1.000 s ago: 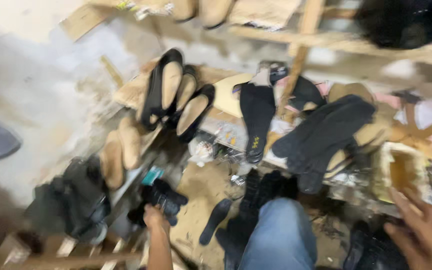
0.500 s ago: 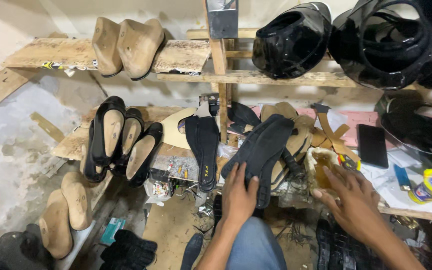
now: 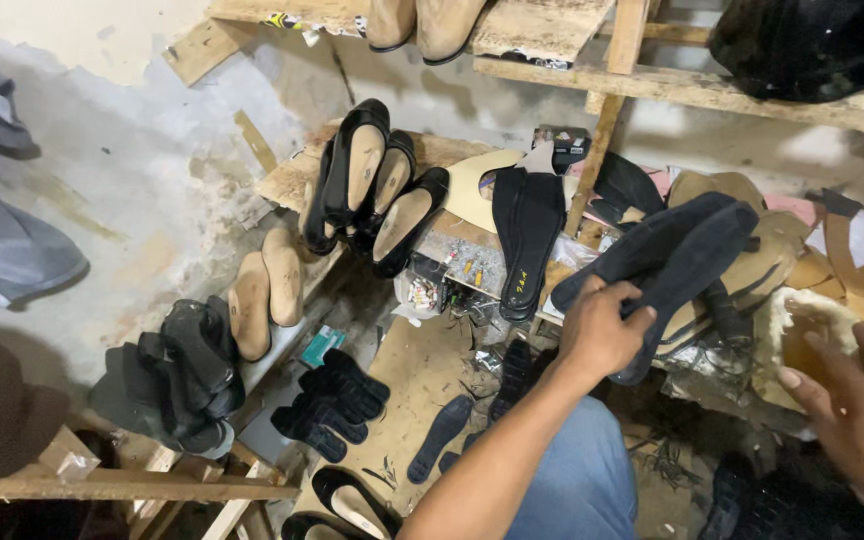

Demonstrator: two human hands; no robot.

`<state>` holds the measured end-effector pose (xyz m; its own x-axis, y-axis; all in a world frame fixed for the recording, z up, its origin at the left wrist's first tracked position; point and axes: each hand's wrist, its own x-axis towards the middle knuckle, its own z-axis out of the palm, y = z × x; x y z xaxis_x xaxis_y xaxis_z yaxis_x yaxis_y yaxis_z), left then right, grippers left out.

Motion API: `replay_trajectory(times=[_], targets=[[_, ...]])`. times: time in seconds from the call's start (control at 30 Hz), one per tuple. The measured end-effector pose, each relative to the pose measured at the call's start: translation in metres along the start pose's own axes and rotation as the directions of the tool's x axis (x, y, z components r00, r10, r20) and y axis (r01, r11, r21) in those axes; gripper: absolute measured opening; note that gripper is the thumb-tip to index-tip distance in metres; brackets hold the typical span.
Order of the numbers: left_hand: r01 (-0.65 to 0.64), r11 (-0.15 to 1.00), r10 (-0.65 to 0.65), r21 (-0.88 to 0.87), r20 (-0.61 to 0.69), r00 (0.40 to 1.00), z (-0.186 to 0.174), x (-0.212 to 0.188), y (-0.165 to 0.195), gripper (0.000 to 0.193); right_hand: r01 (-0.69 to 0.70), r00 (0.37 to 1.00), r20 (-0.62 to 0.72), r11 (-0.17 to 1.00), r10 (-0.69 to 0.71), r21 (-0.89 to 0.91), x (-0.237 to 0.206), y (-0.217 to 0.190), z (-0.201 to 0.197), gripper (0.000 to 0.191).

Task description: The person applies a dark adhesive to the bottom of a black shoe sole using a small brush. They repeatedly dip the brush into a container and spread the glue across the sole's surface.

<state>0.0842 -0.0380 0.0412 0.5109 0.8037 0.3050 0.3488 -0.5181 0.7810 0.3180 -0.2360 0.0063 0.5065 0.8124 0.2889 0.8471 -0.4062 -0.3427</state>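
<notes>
Dark soles (image 3: 672,255) — left hand (image 3: 600,330) reaches forward, grip pinching them; right hand (image 3: 852,400) hovers, fingers spread.

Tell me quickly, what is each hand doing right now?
Left hand: closed on the dark shoe soles on the bench.
Right hand: open, holding nothing, fingers spread beside the fluffy cream piece.

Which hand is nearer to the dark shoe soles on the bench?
Left. The left hand grips the dark shoe soles; the right hand is apart, lower right, by a pale fleecy piece.
</notes>
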Motion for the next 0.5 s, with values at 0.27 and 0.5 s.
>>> replay_trajectory(times=[0.27,0.5], targets=[[0.577,0.292,-0.101,-0.762,0.576,0.811,-0.004,-0.034,0.015,0.055,0.084,0.965,0.259,0.894,0.037,-0.44,0.019,-0.015,-0.022,0.062],[0.601,0.417,-0.071,-0.682,0.635,0.769,-0.029,-0.039,0.037,0.055,-0.006,0.987,0.15,0.954,0.053,-0.3,0.018,-0.038,-0.041,0.061]])
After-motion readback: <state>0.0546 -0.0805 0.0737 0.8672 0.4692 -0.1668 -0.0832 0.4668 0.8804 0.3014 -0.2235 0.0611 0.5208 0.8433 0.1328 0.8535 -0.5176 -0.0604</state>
